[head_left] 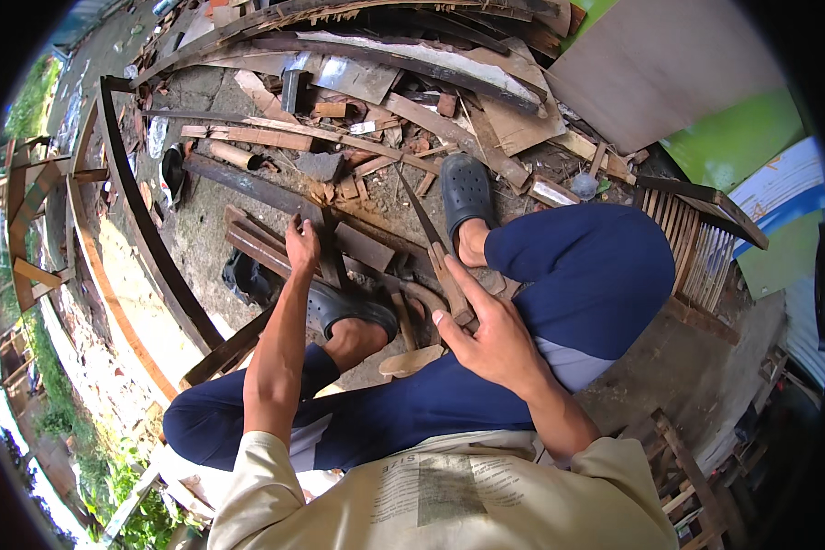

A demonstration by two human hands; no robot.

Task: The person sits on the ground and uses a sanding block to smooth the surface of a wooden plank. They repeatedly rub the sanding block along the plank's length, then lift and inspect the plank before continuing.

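Observation:
My right hand (495, 339) is closed around the wooden handle (450, 286) of a hand tool with a long, dark, tapering blade (417, 206). The blade points up and away to the left, its tip over the scrap wood; I cannot make out whether it has teeth. My left hand (302, 246) is closed, its fingers curled against a short dark wooden piece (328, 249) that lies across longer beams (256, 188). A brown board (365, 246) lies just right of that piece. Between my feet, a pale wooden piece (410, 361) lies on the ground.
My feet wear dark clogs (467, 188). Scrap wood and a beam with a whitish face (431, 64) are heaped at the far side. A curved dark frame (142, 211) stands at left. Large panels (669, 69) lean at far right, near a slatted wooden piece (692, 234).

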